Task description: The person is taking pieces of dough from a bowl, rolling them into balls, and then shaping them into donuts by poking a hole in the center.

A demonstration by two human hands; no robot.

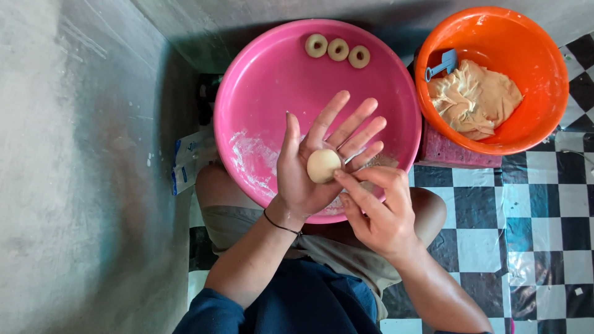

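A grey wall [80,167] stood on my left side. My left hand [315,164] was open and flat, palm up, over the big pink bowl [272,80] on my lap. A small round ball of dough [323,165] sat on that palm. My right hand [377,210] was curled, and its fingertip touched the ball. Three little dough rings [338,50] lay in a row at the far side of the pink bowl. To the right, an orange bowl [532,37] held soft dough [476,99] and a blue scoop [444,63].
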